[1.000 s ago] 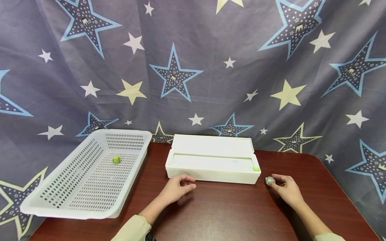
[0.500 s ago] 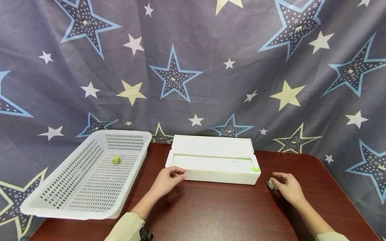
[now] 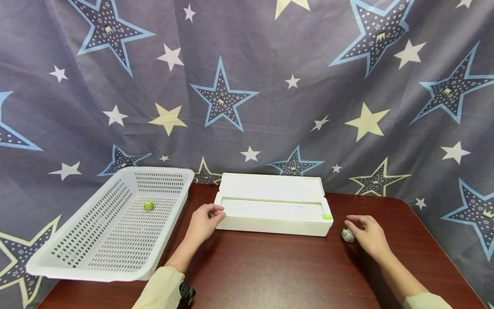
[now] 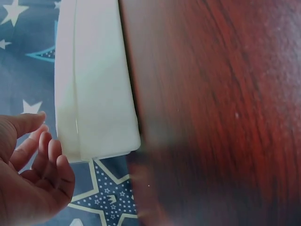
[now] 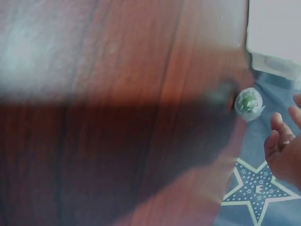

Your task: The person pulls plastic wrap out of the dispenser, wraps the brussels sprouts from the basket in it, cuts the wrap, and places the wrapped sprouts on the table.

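Apparently, one wrapping is done: right hand (image 3: pixel 368 237) beside the wrapped bundle (image 3: pixel 347 235), left hand (image 3: pixel 203 221) by the white box (image 3: pixel 270 225), both with fingers parted; reaching the green piece (image 3: pixel 148 205) likely follows.

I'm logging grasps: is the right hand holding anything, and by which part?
Nothing; a visible gap separates the right hand from the wrapped ball.
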Action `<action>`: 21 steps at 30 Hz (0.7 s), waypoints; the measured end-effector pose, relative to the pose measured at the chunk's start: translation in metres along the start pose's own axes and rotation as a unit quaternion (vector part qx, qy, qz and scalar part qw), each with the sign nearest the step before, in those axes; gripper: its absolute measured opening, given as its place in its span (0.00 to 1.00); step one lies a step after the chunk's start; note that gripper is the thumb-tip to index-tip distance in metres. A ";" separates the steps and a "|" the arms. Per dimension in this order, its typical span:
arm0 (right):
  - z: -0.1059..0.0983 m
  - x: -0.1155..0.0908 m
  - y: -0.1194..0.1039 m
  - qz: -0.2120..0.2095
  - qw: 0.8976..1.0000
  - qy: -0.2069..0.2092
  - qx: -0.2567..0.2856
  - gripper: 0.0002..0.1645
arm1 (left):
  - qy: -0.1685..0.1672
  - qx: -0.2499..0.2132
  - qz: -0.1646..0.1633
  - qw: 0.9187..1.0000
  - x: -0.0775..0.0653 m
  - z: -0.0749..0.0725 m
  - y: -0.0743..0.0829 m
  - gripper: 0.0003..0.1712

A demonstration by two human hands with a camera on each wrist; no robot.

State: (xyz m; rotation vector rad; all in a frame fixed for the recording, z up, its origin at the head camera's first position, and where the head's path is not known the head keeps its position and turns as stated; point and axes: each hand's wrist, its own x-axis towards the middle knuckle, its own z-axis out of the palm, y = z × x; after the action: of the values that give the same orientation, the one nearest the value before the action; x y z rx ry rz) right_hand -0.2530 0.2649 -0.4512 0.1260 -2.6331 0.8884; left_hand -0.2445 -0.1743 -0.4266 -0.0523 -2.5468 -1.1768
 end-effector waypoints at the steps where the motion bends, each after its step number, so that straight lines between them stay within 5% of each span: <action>1: 0.000 0.001 -0.002 -0.005 1.000 0.000 0.003 0.17 | 0.003 0.008 0.002 1.000 0.001 0.000 -0.001 0.07; 14: 0.008 0.008 -0.029 -0.024 0.998 -0.015 0.053 0.16 | -0.019 0.092 -0.005 0.996 0.009 0.004 -0.003 0.11; 21: 0.015 0.010 -0.041 -0.038 0.997 -0.017 0.066 0.16 | -0.023 0.095 -0.012 0.995 0.010 0.002 0.000 0.10</action>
State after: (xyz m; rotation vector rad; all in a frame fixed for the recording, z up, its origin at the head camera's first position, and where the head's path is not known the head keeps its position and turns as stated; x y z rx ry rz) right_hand -0.2589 0.2239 -0.4354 0.2748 -2.5802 1.0426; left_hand -0.2541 -0.1734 -0.4249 -0.0025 -2.6955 -0.9459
